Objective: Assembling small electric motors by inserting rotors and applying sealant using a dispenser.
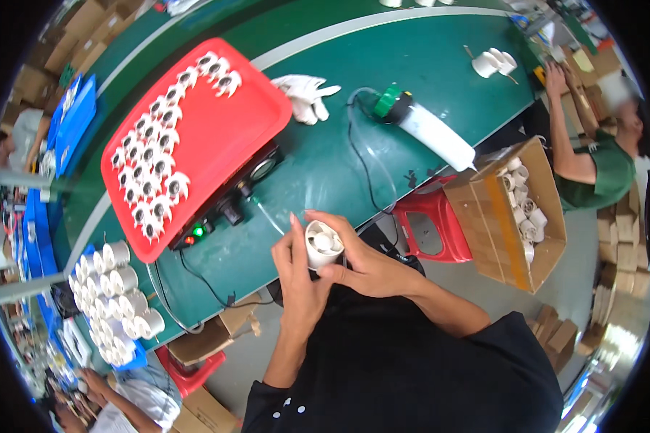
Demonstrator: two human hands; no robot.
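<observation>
Both hands hold one small white cylindrical plastic part [323, 245] in front of my chest, its open end facing up with vanes inside. My left hand [296, 278] wraps the part from the left and below. My right hand [357, 260] grips it from the right, fingers curled over its rim. Just beyond lies the green table [325, 166]. A red tray [217, 137] with several small white finned parts in rows rests on a black device [238, 198] to the left.
White gloves [305, 94] and a white bottle with a green cap [426, 126] lie on the table. Several white cylinders [112, 296] stand at left. A cardboard box of white parts [516, 216] and a red stool [430, 224] stand at right, near a seated person [599, 159].
</observation>
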